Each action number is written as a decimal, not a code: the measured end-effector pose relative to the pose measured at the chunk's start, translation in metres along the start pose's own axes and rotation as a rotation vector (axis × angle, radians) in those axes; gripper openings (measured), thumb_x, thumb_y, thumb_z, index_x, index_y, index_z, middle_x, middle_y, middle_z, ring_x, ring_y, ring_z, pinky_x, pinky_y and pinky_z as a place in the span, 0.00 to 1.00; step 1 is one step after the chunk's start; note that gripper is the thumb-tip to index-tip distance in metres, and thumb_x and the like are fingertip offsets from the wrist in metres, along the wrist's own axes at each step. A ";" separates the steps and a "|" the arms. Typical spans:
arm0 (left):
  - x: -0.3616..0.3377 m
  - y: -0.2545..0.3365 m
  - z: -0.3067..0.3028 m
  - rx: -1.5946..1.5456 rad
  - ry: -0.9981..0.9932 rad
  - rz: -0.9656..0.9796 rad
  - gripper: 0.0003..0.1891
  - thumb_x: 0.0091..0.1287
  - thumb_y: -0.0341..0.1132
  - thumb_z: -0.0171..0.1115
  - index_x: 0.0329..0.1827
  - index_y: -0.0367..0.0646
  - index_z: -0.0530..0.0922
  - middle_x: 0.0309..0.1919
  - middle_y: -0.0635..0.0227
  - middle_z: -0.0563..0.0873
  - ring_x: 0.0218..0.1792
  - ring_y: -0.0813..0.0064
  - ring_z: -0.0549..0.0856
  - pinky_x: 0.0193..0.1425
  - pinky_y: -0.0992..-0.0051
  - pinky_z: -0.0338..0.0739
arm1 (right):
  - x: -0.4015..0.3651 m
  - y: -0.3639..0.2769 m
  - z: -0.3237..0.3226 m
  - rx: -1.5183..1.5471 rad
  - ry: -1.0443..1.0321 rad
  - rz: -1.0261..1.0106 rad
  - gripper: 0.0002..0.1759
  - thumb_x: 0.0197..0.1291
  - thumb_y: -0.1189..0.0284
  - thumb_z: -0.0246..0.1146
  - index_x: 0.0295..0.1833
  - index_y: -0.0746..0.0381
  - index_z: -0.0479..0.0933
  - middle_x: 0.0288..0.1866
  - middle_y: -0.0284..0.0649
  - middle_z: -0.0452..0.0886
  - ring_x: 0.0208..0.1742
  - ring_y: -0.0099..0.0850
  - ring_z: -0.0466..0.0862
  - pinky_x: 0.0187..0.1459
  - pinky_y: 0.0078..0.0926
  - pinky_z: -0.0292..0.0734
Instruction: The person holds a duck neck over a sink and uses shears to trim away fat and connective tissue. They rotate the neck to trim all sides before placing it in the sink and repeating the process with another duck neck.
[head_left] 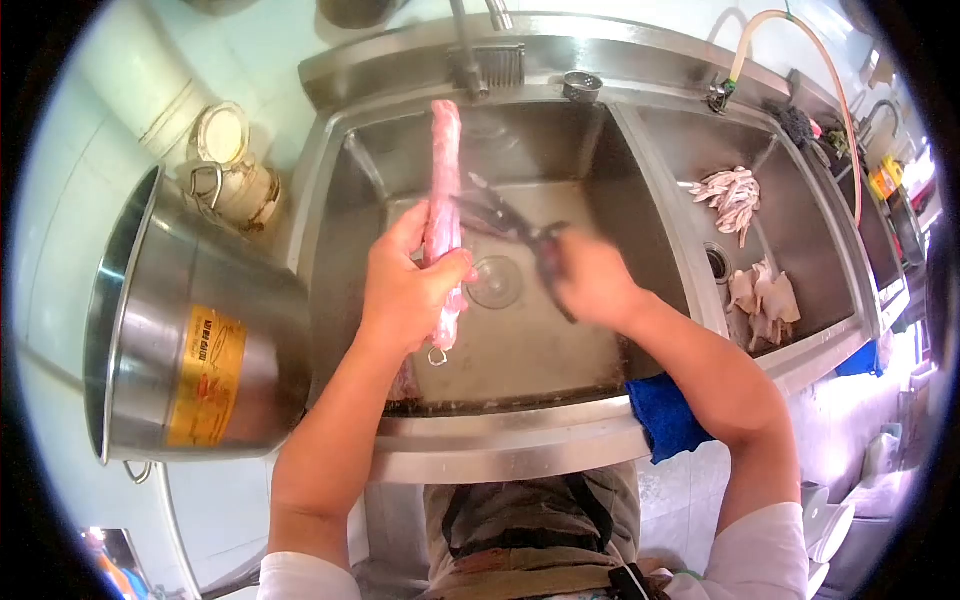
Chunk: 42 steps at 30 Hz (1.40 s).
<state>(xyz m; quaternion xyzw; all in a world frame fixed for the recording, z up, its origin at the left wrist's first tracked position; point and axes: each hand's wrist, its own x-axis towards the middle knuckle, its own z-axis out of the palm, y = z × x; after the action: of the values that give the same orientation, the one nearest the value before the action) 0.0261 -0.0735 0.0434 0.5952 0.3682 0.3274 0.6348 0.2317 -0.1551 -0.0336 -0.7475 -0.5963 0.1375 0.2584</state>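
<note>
The long pink piece of raw meat (444,185) has paler, whitish streaks. The blurred dark scissors (500,222) look almost black. The wide steel sink (510,445) is silver-grey. On the tall silver steel pot (268,335), the rectangular yellow-orange paper label (207,375) carries black characters. The folded cloth (668,418) is deep blue, and the short sleeve (305,578) is white.
</note>
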 end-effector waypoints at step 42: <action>0.022 -0.036 -0.020 0.419 0.192 0.258 0.44 0.54 0.23 0.65 0.74 0.32 0.50 0.41 0.57 0.86 0.38 0.68 0.85 0.48 0.73 0.78 | 0.001 0.005 0.012 -0.367 0.164 -0.250 0.11 0.51 0.68 0.65 0.31 0.66 0.74 0.31 0.53 0.81 0.34 0.49 0.83 0.37 0.43 0.79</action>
<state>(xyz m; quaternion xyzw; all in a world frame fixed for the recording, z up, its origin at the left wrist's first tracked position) 0.0192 -0.0475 0.0054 0.7219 0.4075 0.3772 0.4130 0.2301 -0.1522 -0.0467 -0.7109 -0.6763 -0.0677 0.1807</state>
